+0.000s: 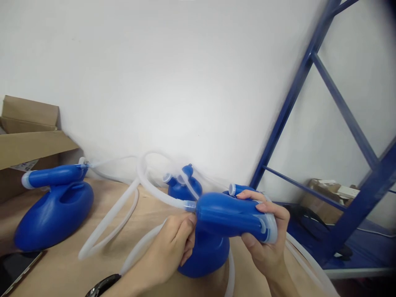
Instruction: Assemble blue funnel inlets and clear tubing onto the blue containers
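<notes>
White wall (185, 82) is filling the background, with a brown tabletop (62, 272) spreading out below it. Above the table's near part, a person's two bare hands are meeting at a blue bottle (229, 214) with a thick, tube-like neck. The right hand (274, 260) is gripping this neck close to its white cap (271, 229): fingers are bending over the top, the thumb is pressing the near underside, and the cap is sitting near the palm. The left hand (176, 239) is closing into a loose fist, thumb uppermost, just below the clear connector (189, 206) at the neck's other end; whether its curled fingers are pinching anything is hidden.

The left forearm is slanting in from the bottom edge, a dark watch (103, 285) circling its wrist. The right forearm is rising from the lower right, its wrist bending so the fingers are reaching left.

The bottle's neck is lying nearly level, its long axis running left to right and dipping slightly toward the capped end, which is pointing right. Its rounded body is hanging beneath. From the connector, a white hose (163, 198) is looping away leftward. Another blue jug (58, 214) is resting farther left, near a cardboard box (34, 142).
</notes>
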Demonstrator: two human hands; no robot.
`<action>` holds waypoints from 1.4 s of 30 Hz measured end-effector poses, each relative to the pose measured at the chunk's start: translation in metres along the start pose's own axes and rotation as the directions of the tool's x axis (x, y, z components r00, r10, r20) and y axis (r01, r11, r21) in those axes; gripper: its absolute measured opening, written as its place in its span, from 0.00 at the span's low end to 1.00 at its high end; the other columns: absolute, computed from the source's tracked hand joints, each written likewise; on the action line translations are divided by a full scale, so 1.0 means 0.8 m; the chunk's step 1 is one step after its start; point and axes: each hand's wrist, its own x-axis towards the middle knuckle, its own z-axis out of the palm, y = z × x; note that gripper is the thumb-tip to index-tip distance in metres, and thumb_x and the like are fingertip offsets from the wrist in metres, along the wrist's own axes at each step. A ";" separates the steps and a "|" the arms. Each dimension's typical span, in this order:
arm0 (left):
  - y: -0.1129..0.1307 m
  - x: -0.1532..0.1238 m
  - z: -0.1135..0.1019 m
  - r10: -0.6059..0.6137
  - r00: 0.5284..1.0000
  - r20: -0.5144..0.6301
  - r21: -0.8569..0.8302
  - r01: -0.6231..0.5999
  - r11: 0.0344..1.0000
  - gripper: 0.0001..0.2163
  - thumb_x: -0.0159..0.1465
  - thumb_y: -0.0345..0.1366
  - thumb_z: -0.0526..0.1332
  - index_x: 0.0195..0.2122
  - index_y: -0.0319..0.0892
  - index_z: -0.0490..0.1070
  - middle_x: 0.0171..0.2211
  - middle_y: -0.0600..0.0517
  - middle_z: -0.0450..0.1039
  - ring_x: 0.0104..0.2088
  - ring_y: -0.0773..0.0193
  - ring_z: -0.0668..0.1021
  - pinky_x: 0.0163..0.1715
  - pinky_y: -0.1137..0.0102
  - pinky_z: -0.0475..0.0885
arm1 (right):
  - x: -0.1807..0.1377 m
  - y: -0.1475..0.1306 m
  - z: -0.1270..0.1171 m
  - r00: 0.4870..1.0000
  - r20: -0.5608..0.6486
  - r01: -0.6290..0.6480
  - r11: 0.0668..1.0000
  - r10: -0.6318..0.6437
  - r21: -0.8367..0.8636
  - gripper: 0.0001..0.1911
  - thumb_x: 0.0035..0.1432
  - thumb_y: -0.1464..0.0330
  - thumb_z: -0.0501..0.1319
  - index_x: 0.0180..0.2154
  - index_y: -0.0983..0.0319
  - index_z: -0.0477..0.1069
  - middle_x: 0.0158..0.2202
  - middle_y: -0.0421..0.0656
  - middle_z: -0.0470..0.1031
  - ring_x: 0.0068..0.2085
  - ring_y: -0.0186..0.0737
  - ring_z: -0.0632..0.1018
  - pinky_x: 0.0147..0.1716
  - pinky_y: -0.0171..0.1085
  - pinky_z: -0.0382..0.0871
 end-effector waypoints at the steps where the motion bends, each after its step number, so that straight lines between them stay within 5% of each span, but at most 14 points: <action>1: 0.000 0.001 0.000 0.008 1.000 -0.011 -0.001 -0.008 1.000 0.25 0.73 0.54 0.44 0.21 0.49 0.55 0.15 0.57 0.58 0.19 0.66 0.62 0.24 0.68 0.60 | 0.000 0.000 0.000 1.000 -0.006 -0.006 1.000 0.006 -0.003 0.19 0.61 0.57 0.73 0.49 0.49 0.69 0.47 0.43 0.79 0.48 0.50 0.79 0.44 0.49 0.75; 8: -0.002 0.005 0.000 0.035 0.998 -0.050 0.014 -0.035 0.999 0.25 0.74 0.53 0.43 0.20 0.49 0.55 0.15 0.57 0.59 0.18 0.65 0.64 0.23 0.68 0.62 | -0.006 0.009 -0.004 0.994 -0.034 -0.101 0.994 0.102 0.042 0.19 0.62 0.56 0.72 0.50 0.49 0.69 0.49 0.43 0.77 0.49 0.49 0.76 0.45 0.48 0.73; 22: -0.004 0.007 0.003 0.026 0.998 -0.064 -0.060 -0.030 0.998 0.25 0.71 0.58 0.46 0.21 0.48 0.55 0.15 0.59 0.56 0.16 0.69 0.63 0.20 0.71 0.59 | -0.007 0.015 -0.005 0.997 -0.004 -0.075 0.996 0.076 0.041 0.20 0.63 0.56 0.71 0.51 0.50 0.67 0.50 0.43 0.76 0.50 0.46 0.76 0.45 0.44 0.73; 30: -0.020 0.008 0.010 0.017 0.995 -0.096 -0.073 -0.025 0.997 0.27 0.72 0.61 0.44 0.24 0.47 0.60 0.16 0.57 0.62 0.17 0.66 0.68 0.22 0.69 0.63 | -0.005 0.009 -0.004 0.989 -0.045 -0.141 0.989 0.142 0.035 0.21 0.60 0.54 0.73 0.49 0.51 0.68 0.48 0.43 0.78 0.49 0.47 0.78 0.47 0.45 0.75; 35: -0.018 0.005 0.007 0.038 0.989 -0.143 0.013 -0.037 0.999 0.28 0.72 0.61 0.43 0.22 0.47 0.60 0.15 0.56 0.63 0.17 0.66 0.68 0.23 0.69 0.63 | -0.018 0.024 -0.006 0.880 -0.086 -0.447 0.875 0.468 0.184 0.28 0.55 0.50 0.74 0.51 0.51 0.67 0.48 0.45 0.77 0.40 0.48 0.81 0.38 0.45 0.79; 39: -0.022 0.007 0.006 0.052 0.987 -0.150 0.011 -0.051 0.999 0.29 0.73 0.59 0.42 0.23 0.47 0.62 0.16 0.55 0.64 0.18 0.65 0.70 0.24 0.69 0.66 | -0.025 0.032 -0.010 0.828 -0.097 -0.525 0.825 0.552 0.206 0.33 0.50 0.48 0.76 0.51 0.50 0.67 0.54 0.48 0.75 0.49 0.54 0.81 0.43 0.48 0.79; 42: -0.023 0.009 0.003 0.059 0.993 -0.104 0.047 -0.055 0.997 0.27 0.76 0.54 0.41 0.25 0.46 0.65 0.20 0.53 0.70 0.22 0.63 0.75 0.27 0.69 0.70 | -0.021 0.032 -0.015 0.756 -0.135 -0.620 0.767 0.640 0.164 0.34 0.49 0.46 0.75 0.53 0.49 0.68 0.47 0.45 0.77 0.41 0.50 0.80 0.37 0.44 0.79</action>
